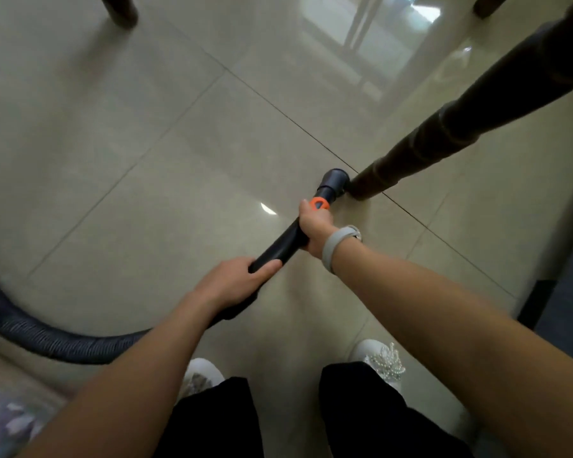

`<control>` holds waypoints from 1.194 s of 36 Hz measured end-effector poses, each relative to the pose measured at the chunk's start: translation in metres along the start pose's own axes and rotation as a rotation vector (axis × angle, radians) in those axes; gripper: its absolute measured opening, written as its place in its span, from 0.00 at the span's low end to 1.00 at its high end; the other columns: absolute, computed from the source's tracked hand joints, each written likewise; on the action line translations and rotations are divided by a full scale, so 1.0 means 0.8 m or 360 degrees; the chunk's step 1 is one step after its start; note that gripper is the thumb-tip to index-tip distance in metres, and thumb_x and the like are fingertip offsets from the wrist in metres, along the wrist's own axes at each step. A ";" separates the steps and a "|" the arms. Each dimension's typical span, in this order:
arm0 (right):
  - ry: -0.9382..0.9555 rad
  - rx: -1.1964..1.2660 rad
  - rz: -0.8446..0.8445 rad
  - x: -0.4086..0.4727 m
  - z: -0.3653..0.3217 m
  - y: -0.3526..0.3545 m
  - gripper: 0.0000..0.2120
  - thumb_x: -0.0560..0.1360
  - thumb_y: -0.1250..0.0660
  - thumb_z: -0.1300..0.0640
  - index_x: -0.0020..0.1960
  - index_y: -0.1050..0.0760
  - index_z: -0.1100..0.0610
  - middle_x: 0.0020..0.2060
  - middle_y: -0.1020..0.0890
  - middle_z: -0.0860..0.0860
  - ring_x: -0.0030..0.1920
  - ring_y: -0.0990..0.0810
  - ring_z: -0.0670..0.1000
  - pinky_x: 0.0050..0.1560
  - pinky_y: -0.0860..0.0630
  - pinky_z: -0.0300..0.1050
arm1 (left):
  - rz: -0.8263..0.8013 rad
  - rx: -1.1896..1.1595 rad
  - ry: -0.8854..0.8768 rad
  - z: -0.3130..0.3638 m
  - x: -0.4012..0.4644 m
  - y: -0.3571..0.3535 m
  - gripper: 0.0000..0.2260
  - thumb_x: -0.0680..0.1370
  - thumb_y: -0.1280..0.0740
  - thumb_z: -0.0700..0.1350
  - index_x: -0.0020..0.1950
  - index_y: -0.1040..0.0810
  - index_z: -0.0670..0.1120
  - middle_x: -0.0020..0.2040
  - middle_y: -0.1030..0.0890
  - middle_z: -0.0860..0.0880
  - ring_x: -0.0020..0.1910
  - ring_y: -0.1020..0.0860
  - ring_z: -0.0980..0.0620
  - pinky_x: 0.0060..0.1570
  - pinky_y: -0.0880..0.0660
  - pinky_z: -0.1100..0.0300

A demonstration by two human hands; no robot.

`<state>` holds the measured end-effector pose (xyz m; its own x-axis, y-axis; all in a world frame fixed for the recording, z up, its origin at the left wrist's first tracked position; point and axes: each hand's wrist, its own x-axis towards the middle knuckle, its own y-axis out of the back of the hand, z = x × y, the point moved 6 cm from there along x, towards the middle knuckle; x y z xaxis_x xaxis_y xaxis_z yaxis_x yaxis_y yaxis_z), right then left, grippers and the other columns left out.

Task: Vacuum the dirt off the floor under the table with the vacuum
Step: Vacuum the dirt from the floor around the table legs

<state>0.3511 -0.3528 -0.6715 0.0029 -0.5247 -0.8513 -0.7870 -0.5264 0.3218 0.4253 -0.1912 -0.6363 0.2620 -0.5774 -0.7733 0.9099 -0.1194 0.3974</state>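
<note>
Glossy beige floor tiles (119, 133) fill the view, crossed by dark grout lines and carrying the pale reflection of a window. Both hands are clenched round the black vacuum wand (286, 241): the left hand (235, 282) wraps its rear end, where the ribbed grey hose (47, 338) curves away across the floor to the left, and the right hand (313, 228), with a grey band at the wrist, grips it further forward, just behind the orange collar (320, 203). The round nozzle (333, 181) sits low on the tile, right against the foot of a dark turned table leg (420, 143); whether the two touch is hard to tell. No dirt shows on the tile, though the picture is soft and fine grit would not show. The step in hand looks like cleaning round the base of this leg. To do it well, the nozzle should stay flat and close to the tile, working slowly round the foot so the crevice where wood meets floor gets full suction, without knocking the leg. The rear hand should steer the hose clear of the two white shoes (382, 358) below.
</note>
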 end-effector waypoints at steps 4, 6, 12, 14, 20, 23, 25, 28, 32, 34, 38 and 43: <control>-0.0173 0.0022 0.0033 0.001 0.052 0.018 0.27 0.77 0.40 0.47 0.70 0.41 0.60 0.60 0.28 0.58 0.57 0.25 0.61 0.55 0.23 0.60 | -0.0166 -0.0011 -0.0059 -0.014 -0.008 -0.040 0.21 0.75 0.43 0.68 0.38 0.26 0.52 0.36 0.19 0.51 0.38 0.20 0.49 0.42 0.26 0.57; -0.0228 0.0119 -0.0009 -0.006 0.069 0.017 0.27 0.78 0.39 0.48 0.71 0.43 0.60 0.56 0.28 0.58 0.55 0.25 0.59 0.53 0.22 0.58 | -0.0194 -0.0016 -0.0041 -0.028 -0.010 -0.047 0.20 0.75 0.43 0.68 0.39 0.27 0.53 0.35 0.20 0.52 0.37 0.20 0.50 0.39 0.28 0.58; -0.0098 0.0248 -0.0210 0.000 0.000 -0.004 0.26 0.77 0.37 0.47 0.69 0.40 0.58 0.56 0.25 0.60 0.55 0.22 0.62 0.48 0.21 0.59 | 0.0008 0.0008 -0.0036 -0.003 0.008 0.006 0.21 0.75 0.45 0.70 0.41 0.27 0.54 0.38 0.20 0.51 0.40 0.21 0.49 0.40 0.28 0.57; -0.0132 0.0261 -0.0219 -0.017 -0.014 -0.005 0.20 0.79 0.38 0.49 0.64 0.39 0.58 0.51 0.25 0.59 0.57 0.23 0.62 0.55 0.24 0.61 | -0.0004 0.0065 -0.0012 0.005 -0.001 0.020 0.22 0.75 0.46 0.71 0.43 0.26 0.53 0.39 0.19 0.51 0.41 0.21 0.49 0.43 0.27 0.56; -0.0386 0.0180 -0.0342 -0.094 0.069 -0.047 0.16 0.80 0.40 0.49 0.61 0.39 0.57 0.49 0.25 0.58 0.53 0.21 0.60 0.52 0.22 0.58 | -0.0231 0.0121 0.0197 -0.064 -0.084 0.010 0.24 0.73 0.43 0.71 0.47 0.25 0.52 0.43 0.18 0.48 0.45 0.20 0.47 0.43 0.27 0.57; -0.0457 0.0088 -0.0379 -0.124 0.122 -0.094 0.21 0.77 0.38 0.49 0.65 0.39 0.57 0.56 0.25 0.59 0.54 0.21 0.60 0.44 0.20 0.55 | -0.0313 0.0015 0.0338 -0.125 -0.127 -0.001 0.27 0.71 0.41 0.72 0.49 0.23 0.50 0.43 0.19 0.46 0.45 0.19 0.46 0.43 0.27 0.58; -0.0500 0.0040 -0.0454 -0.146 0.138 -0.126 0.23 0.76 0.38 0.49 0.66 0.40 0.57 0.58 0.25 0.60 0.55 0.21 0.62 0.44 0.20 0.55 | -0.0316 -0.0061 0.0412 -0.156 -0.152 0.000 0.30 0.69 0.42 0.74 0.49 0.22 0.49 0.42 0.19 0.47 0.44 0.19 0.47 0.46 0.25 0.57; -0.0543 0.0007 -0.0575 -0.167 0.145 -0.163 0.27 0.75 0.37 0.47 0.68 0.42 0.56 0.61 0.26 0.61 0.55 0.21 0.62 0.44 0.19 0.57 | -0.0223 0.0036 0.0422 -0.177 -0.180 0.026 0.27 0.70 0.44 0.75 0.45 0.23 0.53 0.37 0.21 0.51 0.41 0.22 0.49 0.42 0.27 0.58; -0.0601 -0.0022 -0.0632 -0.193 0.134 -0.180 0.18 0.78 0.38 0.50 0.63 0.38 0.57 0.52 0.25 0.58 0.54 0.21 0.60 0.48 0.21 0.57 | -0.0242 0.0070 0.0461 -0.182 -0.201 0.057 0.25 0.72 0.43 0.73 0.41 0.24 0.52 0.36 0.22 0.51 0.40 0.22 0.49 0.40 0.28 0.58; -0.0612 -0.0037 -0.0653 -0.204 0.126 -0.178 0.11 0.79 0.40 0.52 0.56 0.35 0.58 0.45 0.26 0.56 0.49 0.22 0.57 0.51 0.22 0.57 | -0.0216 0.0078 0.0478 -0.177 -0.211 0.068 0.25 0.72 0.43 0.72 0.38 0.26 0.50 0.34 0.23 0.51 0.37 0.23 0.50 0.36 0.31 0.59; -0.0571 -0.0064 -0.0581 -0.240 0.092 -0.171 0.10 0.78 0.39 0.52 0.54 0.35 0.57 0.45 0.27 0.55 0.44 0.23 0.55 0.43 0.22 0.55 | -0.0125 0.0079 0.0479 -0.164 -0.234 0.088 0.26 0.73 0.44 0.72 0.36 0.28 0.50 0.31 0.25 0.51 0.33 0.26 0.52 0.32 0.34 0.59; -0.0273 -0.0159 -0.0387 -0.293 0.012 -0.166 0.25 0.77 0.37 0.51 0.68 0.44 0.58 0.60 0.30 0.57 0.56 0.25 0.58 0.42 0.21 0.55 | -0.0042 -0.0193 0.0422 -0.136 -0.261 0.130 0.22 0.75 0.44 0.68 0.51 0.25 0.52 0.40 0.24 0.52 0.43 0.24 0.49 0.42 0.29 0.58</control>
<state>0.4493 -0.1535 -0.5184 0.0731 -0.2592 -0.9630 -0.7114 -0.6903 0.1318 0.5000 0.0048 -0.4869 0.2981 -0.3422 -0.8911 0.9451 -0.0250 0.3258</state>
